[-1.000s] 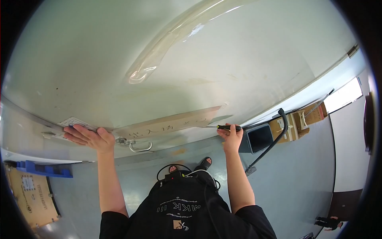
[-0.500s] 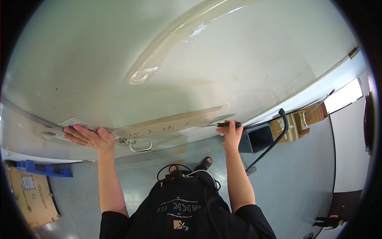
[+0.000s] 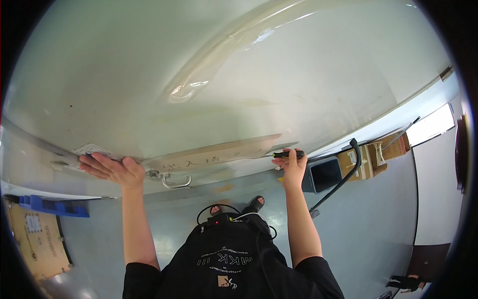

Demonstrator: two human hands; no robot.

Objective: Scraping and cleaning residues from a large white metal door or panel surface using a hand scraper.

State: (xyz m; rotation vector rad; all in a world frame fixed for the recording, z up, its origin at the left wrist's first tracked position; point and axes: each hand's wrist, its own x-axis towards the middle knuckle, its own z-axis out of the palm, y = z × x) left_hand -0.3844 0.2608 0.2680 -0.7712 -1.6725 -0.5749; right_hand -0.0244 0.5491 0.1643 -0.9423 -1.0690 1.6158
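Observation:
My left hand [image 3: 113, 172] is open, fingers stretched, laid against the white door [image 3: 124, 94] beside a printed sticker [image 3: 92, 149]. Right of it, a metal lever handle [image 3: 175, 183] sticks out from the door. A long brown strip with handwriting [image 3: 214, 152] runs across the door between my hands. My right hand [image 3: 293, 167] is closed around the black handle of a screwdriver [image 3: 286, 154], which has a yellow-green band. Its thin shaft points left toward the strip's right end; whether the tip touches is too small to tell.
Curved clear tape [image 3: 199, 77] is stuck higher on the door. To the right stand a dark grey bin [image 3: 324, 174], a black tube [image 3: 343, 178] and cardboard boxes [image 3: 362, 162]. At the left lie a blue plastic part [image 3: 57, 207] and a cardboard sheet [image 3: 47, 244]. A person [image 3: 408, 283] is far right.
My right hand has moved very slightly to the right with the screwdriver. My left hand stays against the door. The whole view has shifted a little.

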